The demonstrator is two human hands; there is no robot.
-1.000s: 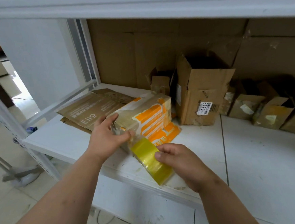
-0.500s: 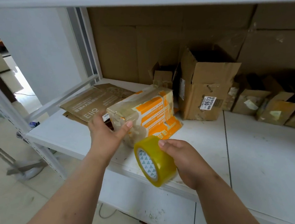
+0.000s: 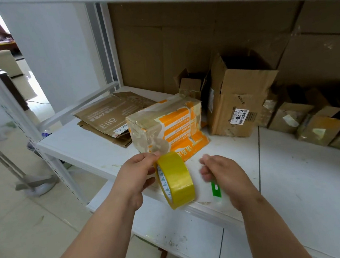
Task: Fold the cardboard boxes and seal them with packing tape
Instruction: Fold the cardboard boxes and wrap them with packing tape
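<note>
Since a moment ago the tape roll (image 3: 176,180) has passed from the right hand to the left hand (image 3: 137,175), and the left hand has come off the orange-and-white box (image 3: 165,125). That hand now pinches the roll at its top rim, with the thumb by the core, holding it on edge above the near edge of the white table (image 3: 301,179). A strip of clear tape runs from the roll up to the near end of the box. The right hand (image 3: 224,176) is blurred just right of the roll, fingers curled, with a green object (image 3: 216,189) showing beneath it; whether it grips that object cannot be told. The two hands are apart, the roll between them. The box sits on the table just beyond the hands, its top flaps closed. Flattened cardboard (image 3: 107,115) lies left of it, an open brown box (image 3: 238,103) with a 0613 label stands to its right, and smaller boxes (image 3: 307,122) sit farther right.
</note>
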